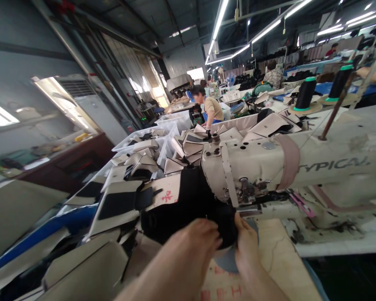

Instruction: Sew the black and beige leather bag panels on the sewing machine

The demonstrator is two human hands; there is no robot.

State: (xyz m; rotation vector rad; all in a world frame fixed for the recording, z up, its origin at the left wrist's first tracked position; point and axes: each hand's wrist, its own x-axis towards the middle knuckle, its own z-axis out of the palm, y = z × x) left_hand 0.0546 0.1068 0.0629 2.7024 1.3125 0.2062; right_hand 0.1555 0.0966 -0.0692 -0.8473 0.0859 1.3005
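Two bare hands at lower centre, the left hand (191, 246) and right hand (246, 246), are curled closed, pinching a black fabric panel (188, 213) just before the sewing machine (247, 167), while many beige panels (142, 161) sit heaped in a plastic bin (134, 140) at centre left.

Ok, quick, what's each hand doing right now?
Left hand: closed, holding the black fabric piece.
Right hand: closed, holding the same black fabric piece.

Sewing workshop: industrial sewing machine (253, 167), thread cones (305, 93), bins (174, 121) of cut panels (141, 161).
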